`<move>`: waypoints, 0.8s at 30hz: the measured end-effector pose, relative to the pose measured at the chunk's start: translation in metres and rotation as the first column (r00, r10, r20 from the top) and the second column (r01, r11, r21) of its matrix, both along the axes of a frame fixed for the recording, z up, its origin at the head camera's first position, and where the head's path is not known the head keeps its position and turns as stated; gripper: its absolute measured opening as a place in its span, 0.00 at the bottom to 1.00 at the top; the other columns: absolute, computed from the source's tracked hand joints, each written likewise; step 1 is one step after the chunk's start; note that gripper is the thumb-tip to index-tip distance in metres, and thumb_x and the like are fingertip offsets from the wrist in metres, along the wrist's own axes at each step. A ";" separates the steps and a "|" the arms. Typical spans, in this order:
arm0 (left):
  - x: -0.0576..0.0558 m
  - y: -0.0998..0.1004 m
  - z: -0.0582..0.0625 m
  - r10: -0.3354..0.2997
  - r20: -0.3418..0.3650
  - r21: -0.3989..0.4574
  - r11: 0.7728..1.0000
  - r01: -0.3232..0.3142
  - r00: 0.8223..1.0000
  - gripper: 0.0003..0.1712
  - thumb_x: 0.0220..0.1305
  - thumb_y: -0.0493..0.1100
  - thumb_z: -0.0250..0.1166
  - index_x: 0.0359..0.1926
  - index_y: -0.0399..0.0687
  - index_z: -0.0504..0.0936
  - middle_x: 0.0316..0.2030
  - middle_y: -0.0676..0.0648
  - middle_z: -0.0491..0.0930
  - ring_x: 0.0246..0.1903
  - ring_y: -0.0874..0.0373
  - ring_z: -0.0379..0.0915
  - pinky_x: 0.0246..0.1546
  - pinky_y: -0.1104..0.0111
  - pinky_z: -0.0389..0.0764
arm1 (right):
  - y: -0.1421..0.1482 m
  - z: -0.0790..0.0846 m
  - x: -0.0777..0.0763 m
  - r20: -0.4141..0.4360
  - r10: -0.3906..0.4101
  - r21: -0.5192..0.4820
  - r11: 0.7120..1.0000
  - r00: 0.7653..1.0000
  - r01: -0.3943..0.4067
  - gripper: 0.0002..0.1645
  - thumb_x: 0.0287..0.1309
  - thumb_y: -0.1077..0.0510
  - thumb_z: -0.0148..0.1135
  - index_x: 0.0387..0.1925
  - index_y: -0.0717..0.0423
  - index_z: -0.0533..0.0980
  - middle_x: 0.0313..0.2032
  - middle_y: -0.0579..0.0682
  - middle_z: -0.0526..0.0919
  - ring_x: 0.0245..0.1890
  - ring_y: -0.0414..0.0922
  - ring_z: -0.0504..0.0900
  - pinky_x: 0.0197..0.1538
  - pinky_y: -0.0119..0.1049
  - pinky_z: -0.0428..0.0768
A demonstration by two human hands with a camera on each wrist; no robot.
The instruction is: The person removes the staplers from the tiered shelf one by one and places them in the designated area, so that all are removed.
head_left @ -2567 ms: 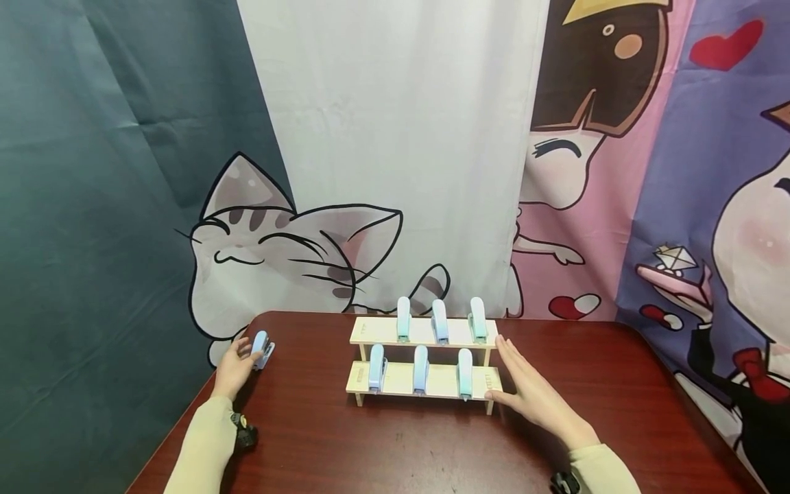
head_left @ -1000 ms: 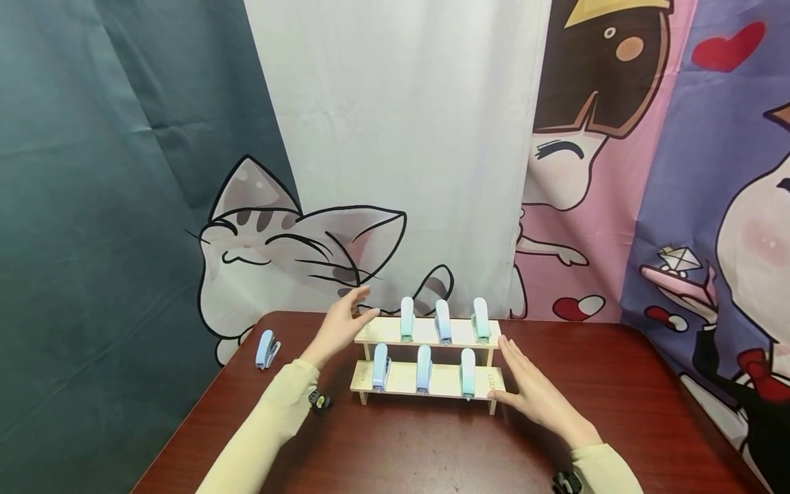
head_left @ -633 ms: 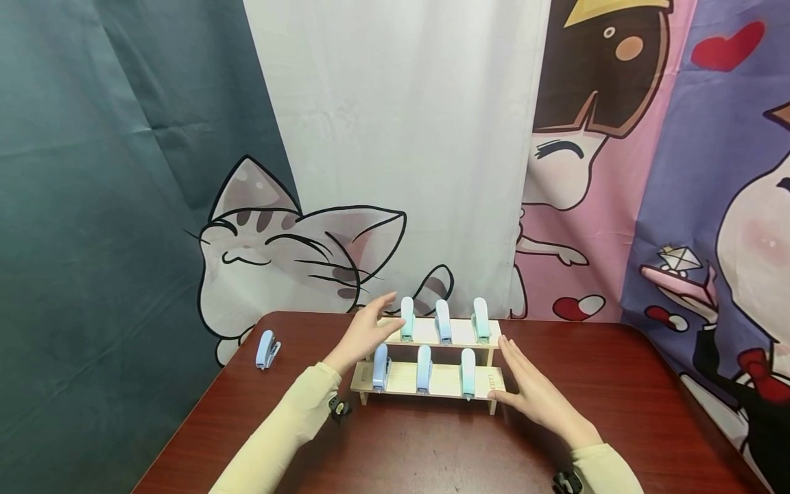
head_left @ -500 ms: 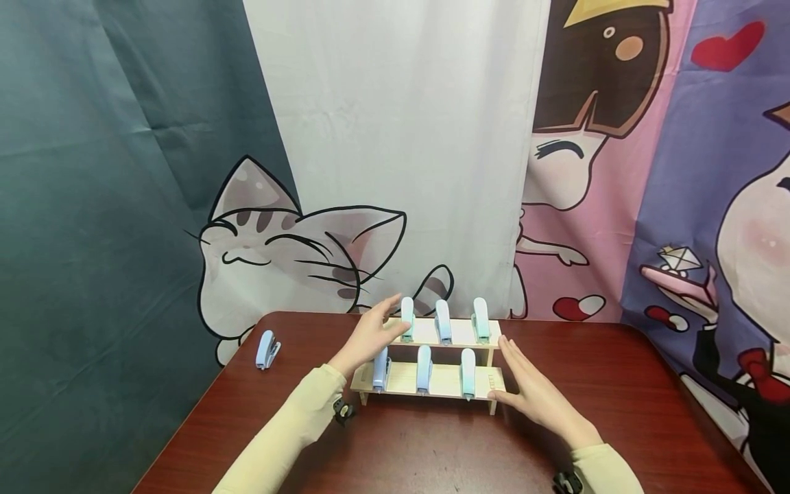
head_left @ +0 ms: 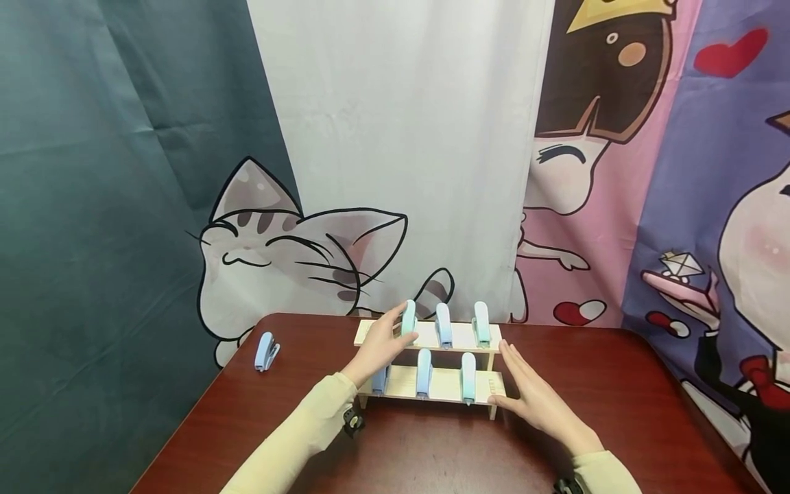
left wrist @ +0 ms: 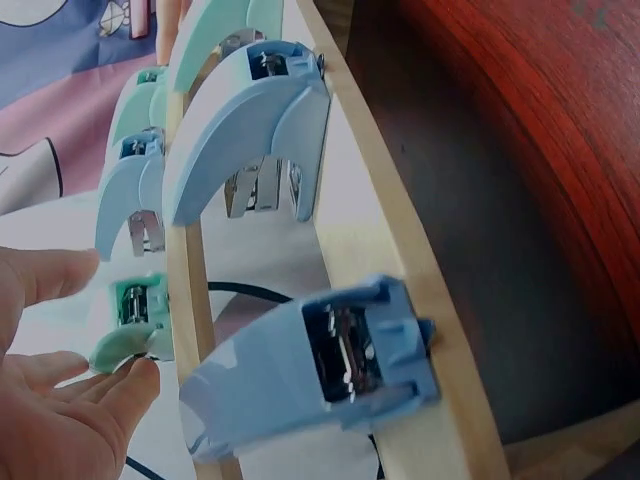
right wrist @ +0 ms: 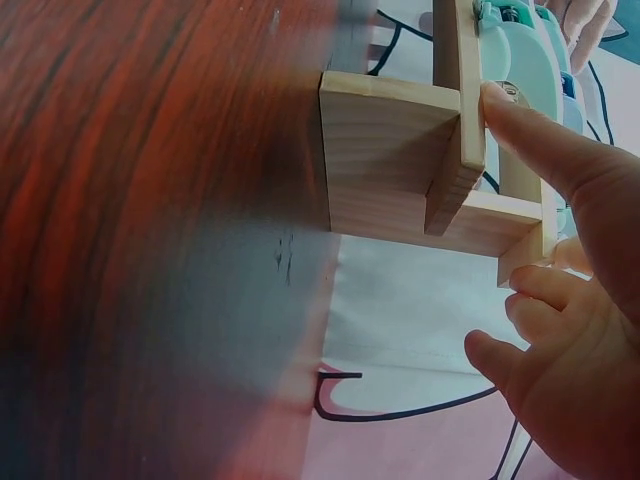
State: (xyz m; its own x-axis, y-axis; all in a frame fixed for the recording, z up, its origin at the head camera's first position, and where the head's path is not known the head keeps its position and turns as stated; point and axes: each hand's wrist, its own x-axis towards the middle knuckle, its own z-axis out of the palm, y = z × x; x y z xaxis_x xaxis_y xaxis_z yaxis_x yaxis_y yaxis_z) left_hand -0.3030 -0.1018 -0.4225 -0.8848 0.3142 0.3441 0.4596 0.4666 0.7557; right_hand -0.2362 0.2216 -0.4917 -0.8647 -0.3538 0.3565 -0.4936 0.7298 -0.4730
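A two-tier pale wooden rack bears three staplers on each step. My left hand is around the mint-green stapler at the left of the upper step. In the left wrist view its fingertips touch one side of this stapler, and the thumb stands slightly apart on the other side. Below that hand, a blue stapler on the lower step is partly hidden. My right hand rests against the rack's right end, fingers extended; in the right wrist view its index fingertip touches the board.
A separate blue stapler stands at the left of the dark red tabletop. Other staplers beside the left hand are a blue one and a green one. A printed curtain hangs behind.
My left hand let go of the blue stapler at the table's left and moved right to the upper step's green stapler, which now leans slightly. The right hand has stayed at the rack's end.
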 end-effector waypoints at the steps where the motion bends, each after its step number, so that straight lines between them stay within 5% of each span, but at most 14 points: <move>1: 0.001 0.001 -0.001 0.004 0.006 0.009 1.000 -0.004 1.000 0.40 0.67 0.40 0.67 0.75 0.38 0.61 0.70 0.36 0.66 0.65 0.42 0.70 0.61 0.60 0.74 | 0.000 0.000 0.000 -0.001 -0.001 0.001 1.000 1.000 0.001 0.63 0.53 0.42 0.76 0.78 0.63 0.51 0.77 0.63 0.52 0.75 0.64 0.54 0.64 0.12 0.36; 24: 0.005 0.004 -0.006 0.050 0.013 0.072 0.996 -0.051 0.999 0.37 0.69 0.38 0.65 0.75 0.41 0.62 0.66 0.34 0.71 0.60 0.43 0.75 0.56 0.62 0.79 | -0.002 -0.002 0.001 0.008 -0.004 -0.004 1.000 1.000 0.004 0.64 0.52 0.43 0.76 0.78 0.64 0.51 0.77 0.64 0.52 0.74 0.65 0.54 0.62 0.11 0.36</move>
State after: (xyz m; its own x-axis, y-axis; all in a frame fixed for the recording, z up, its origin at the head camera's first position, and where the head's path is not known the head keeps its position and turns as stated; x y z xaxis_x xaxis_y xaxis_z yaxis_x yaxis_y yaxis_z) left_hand -0.2979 -0.0974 -0.4289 -0.9026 0.2438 0.3548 0.4286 0.4326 0.7932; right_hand -0.2356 0.2192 -0.4935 -0.8688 -0.3494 0.3509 -0.4872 0.7298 -0.4797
